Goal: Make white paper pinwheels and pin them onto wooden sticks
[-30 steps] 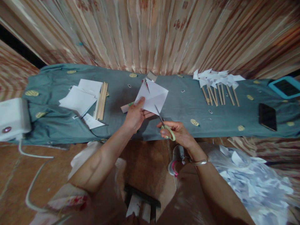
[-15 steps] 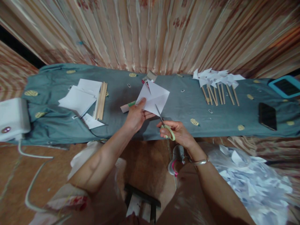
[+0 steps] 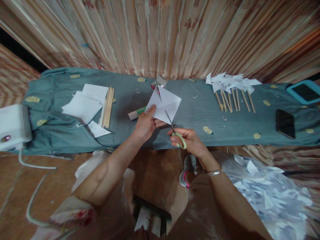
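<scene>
My left hand [image 3: 146,125] pinches a square white sheet of paper [image 3: 171,101], thumb on top and fingers beneath. A slit runs into the sheet near its upper left corner. In my right hand [image 3: 187,140] is a pair of scissors [image 3: 180,140] with light green handles. Their blades lie across the sheet's lower corner, pointing up toward its middle. Just past the paper is a small red and silver item [image 3: 155,86] that I cannot make out. A white and green tube or box [image 3: 136,114] lies partly behind my left hand.
White paper squares [image 3: 83,106] and wooden sticks [image 3: 108,108] lie at left, beside a white appliance [image 3: 13,126] with a cable. Paper pinwheels [image 3: 230,83] lie at right, near a dark phone [image 3: 285,124] and a blue-framed device [image 3: 305,92]. A bag of paper pinwheels [image 3: 270,190] stands below.
Almost nothing differs. The scissors and my right hand have shifted very slightly upward; the paper stays held in my left hand.
</scene>
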`<state>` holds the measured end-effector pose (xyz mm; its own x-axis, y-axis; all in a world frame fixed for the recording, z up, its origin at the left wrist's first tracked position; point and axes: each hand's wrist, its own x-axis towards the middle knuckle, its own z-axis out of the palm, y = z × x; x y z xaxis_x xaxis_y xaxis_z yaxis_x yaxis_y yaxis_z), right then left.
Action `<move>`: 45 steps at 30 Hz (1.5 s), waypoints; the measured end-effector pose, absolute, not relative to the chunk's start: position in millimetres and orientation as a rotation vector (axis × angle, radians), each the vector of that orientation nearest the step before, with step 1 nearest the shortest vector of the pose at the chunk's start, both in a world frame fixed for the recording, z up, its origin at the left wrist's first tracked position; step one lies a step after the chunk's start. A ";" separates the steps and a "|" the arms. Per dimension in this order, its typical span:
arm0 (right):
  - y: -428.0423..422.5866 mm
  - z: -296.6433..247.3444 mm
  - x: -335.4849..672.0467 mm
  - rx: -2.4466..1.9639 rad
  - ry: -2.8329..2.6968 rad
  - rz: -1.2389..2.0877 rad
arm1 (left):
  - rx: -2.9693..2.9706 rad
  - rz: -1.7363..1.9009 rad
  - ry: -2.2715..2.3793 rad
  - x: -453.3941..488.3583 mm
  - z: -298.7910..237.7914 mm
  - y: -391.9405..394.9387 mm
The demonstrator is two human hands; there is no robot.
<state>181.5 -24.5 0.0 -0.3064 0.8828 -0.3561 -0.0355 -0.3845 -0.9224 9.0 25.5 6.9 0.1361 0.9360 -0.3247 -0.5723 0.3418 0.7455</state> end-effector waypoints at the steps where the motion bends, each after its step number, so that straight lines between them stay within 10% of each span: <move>1: -24.4 0.0 181.5 -1.257 -1.155 1.764 | 0.510 1.163 0.869 9.0 6.9 25.5; 45: -24.4 -1.0 179.7 -1.299 -1.121 1.724 | 0.499 1.146 0.893 10.9 8.1 23.7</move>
<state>179.7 -24.4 -1.0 -0.2574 0.8943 -0.3659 -0.0286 -0.3855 -0.9222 10.9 23.7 8.1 0.1362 0.9280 -0.3468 -0.5635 0.3605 0.7433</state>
